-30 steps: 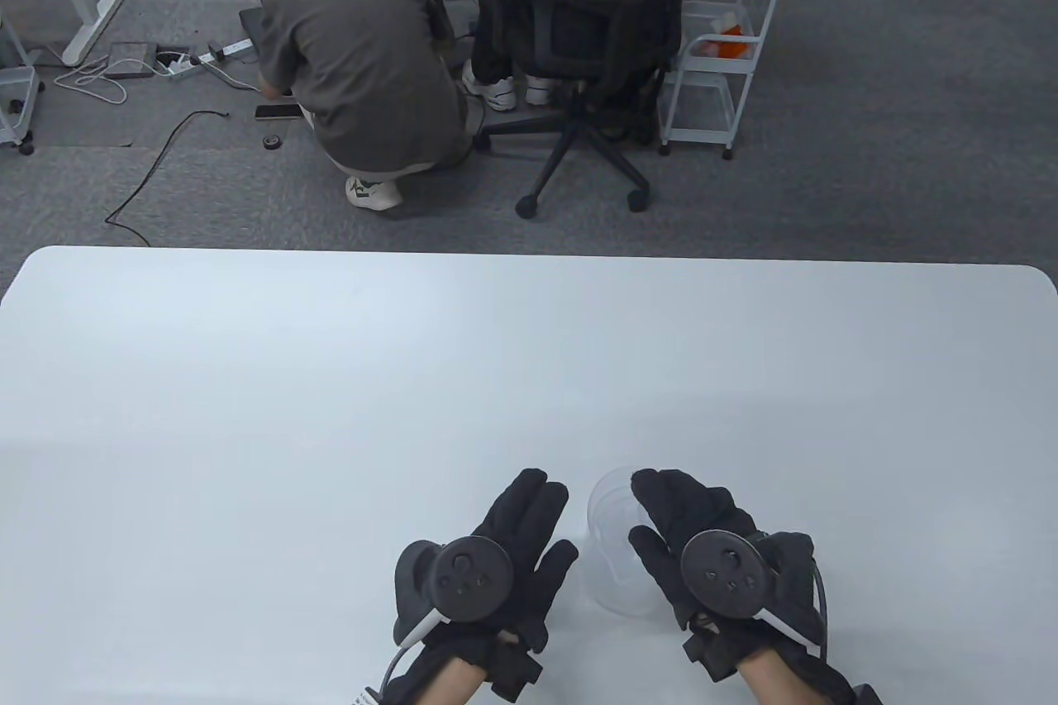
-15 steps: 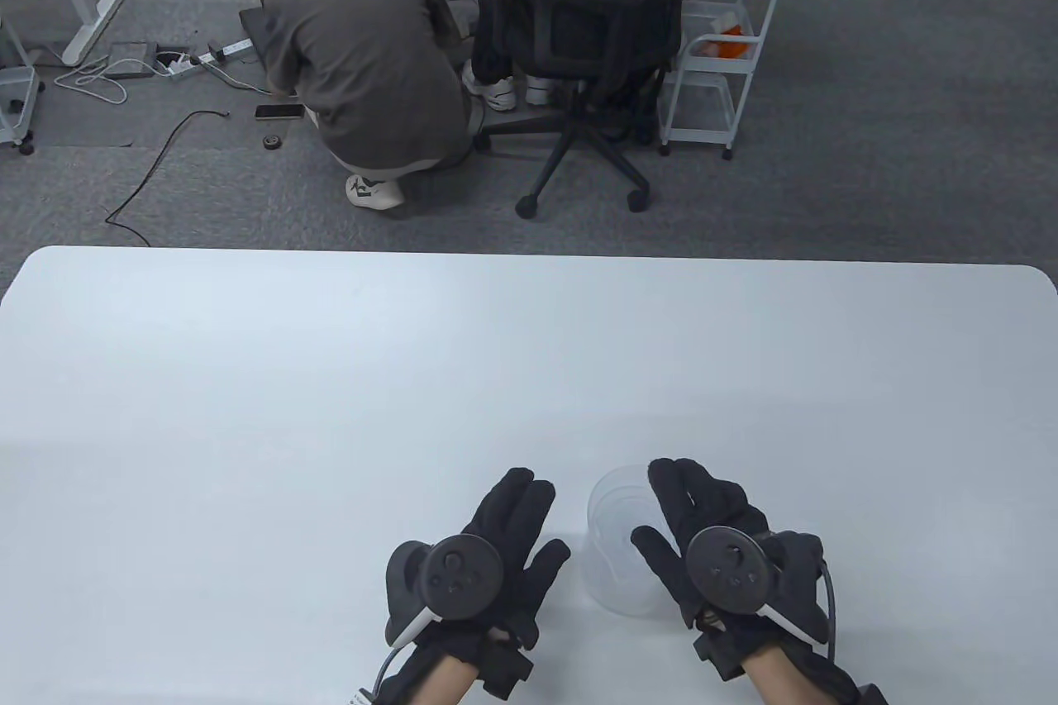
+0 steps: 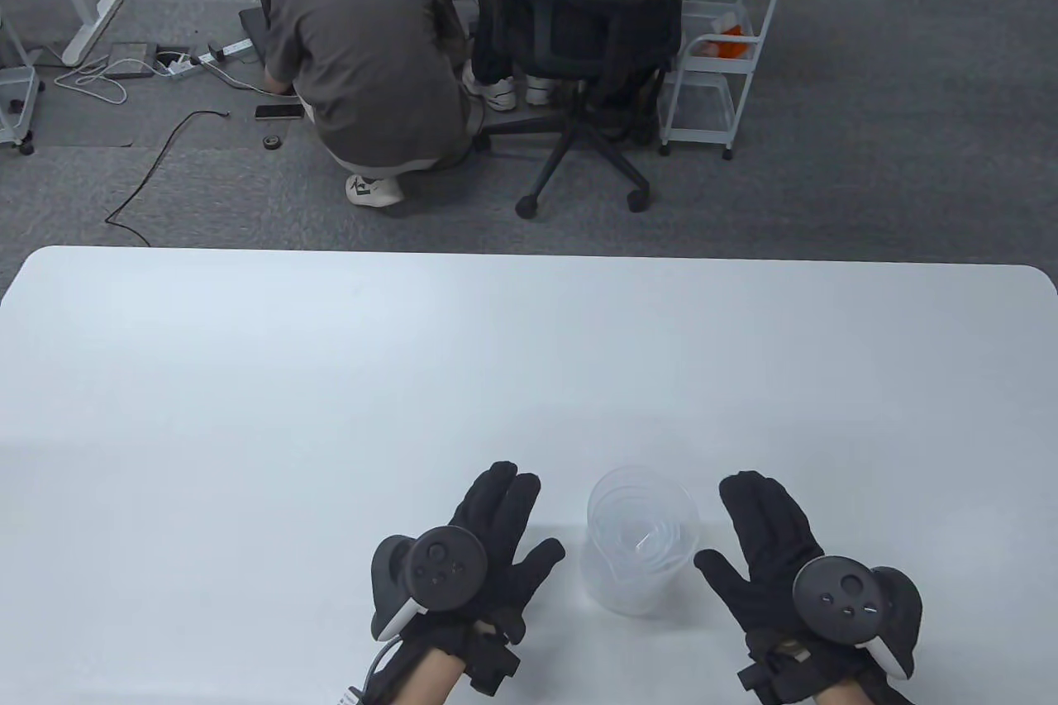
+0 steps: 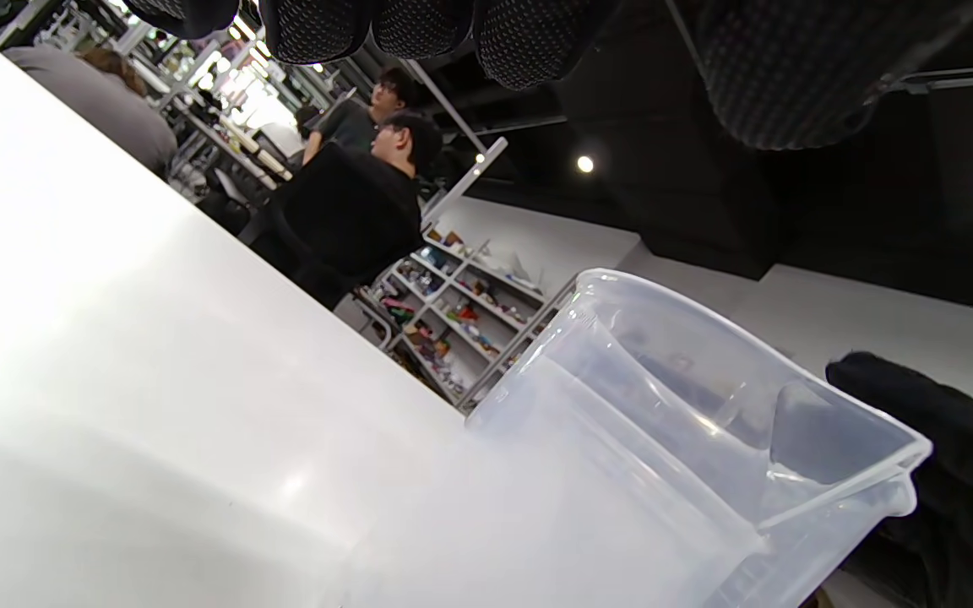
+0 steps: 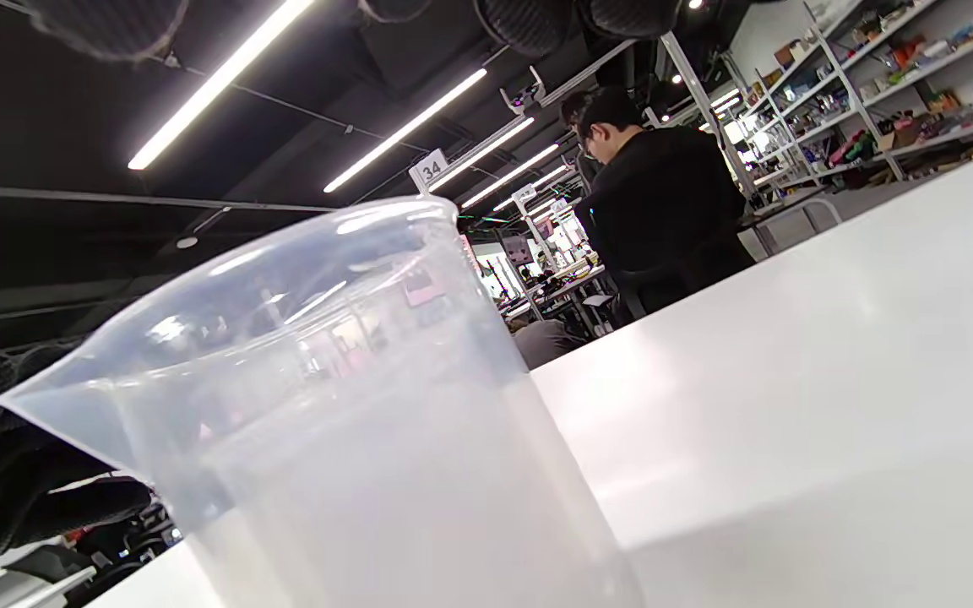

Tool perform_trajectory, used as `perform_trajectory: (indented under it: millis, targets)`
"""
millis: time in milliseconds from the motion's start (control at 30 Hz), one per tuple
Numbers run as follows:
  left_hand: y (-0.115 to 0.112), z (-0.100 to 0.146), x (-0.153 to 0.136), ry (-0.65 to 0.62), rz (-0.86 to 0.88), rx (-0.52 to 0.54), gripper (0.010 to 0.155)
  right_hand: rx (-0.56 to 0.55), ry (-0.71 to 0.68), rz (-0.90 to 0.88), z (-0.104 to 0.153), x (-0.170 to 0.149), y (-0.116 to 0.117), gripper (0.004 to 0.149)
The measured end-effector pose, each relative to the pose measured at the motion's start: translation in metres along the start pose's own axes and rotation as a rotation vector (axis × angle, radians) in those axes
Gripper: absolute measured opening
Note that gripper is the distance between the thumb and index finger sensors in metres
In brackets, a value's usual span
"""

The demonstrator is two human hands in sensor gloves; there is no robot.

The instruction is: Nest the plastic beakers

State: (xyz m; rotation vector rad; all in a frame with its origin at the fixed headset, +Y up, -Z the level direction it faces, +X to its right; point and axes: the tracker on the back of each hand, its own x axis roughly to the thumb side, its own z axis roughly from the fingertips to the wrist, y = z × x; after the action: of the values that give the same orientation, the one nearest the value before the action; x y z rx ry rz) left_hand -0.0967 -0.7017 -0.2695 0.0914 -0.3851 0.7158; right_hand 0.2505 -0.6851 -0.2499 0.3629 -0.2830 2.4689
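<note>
A stack of nested clear plastic beakers (image 3: 640,540) stands upright on the white table (image 3: 331,374) near its front edge, between my two hands. It also shows in the left wrist view (image 4: 622,473) and the right wrist view (image 5: 351,422). My left hand (image 3: 496,527) lies flat and open to the left of the stack, apart from it. My right hand (image 3: 764,535) lies open to the right of the stack, fingers spread, apart from it. Neither hand holds anything.
Beyond the table's far edge a person (image 3: 364,52) crouches on the carpet next to an office chair (image 3: 587,52) and a white trolley (image 3: 715,60). Cables (image 3: 157,151) lie on the floor at the left.
My right hand has let go of the beaker stack and moved to the right, away from it. My left hand has drifted slightly left. The stack stays in place.
</note>
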Motion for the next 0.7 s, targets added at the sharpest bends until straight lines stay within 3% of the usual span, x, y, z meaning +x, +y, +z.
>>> perform_trajectory:
  millis: [267, 700]
  targets:
    - [-0.003, -0.001, -0.006, 0.014, -0.006, -0.013, 0.079, -0.016, 0.02, -0.077, 0.01, -0.018, 0.011, 0.08]
    - [-0.001, 0.003, -0.012, 0.037, -0.009, -0.007, 0.079, -0.021, 0.014, -0.069, 0.015, -0.02, 0.011, 0.08]
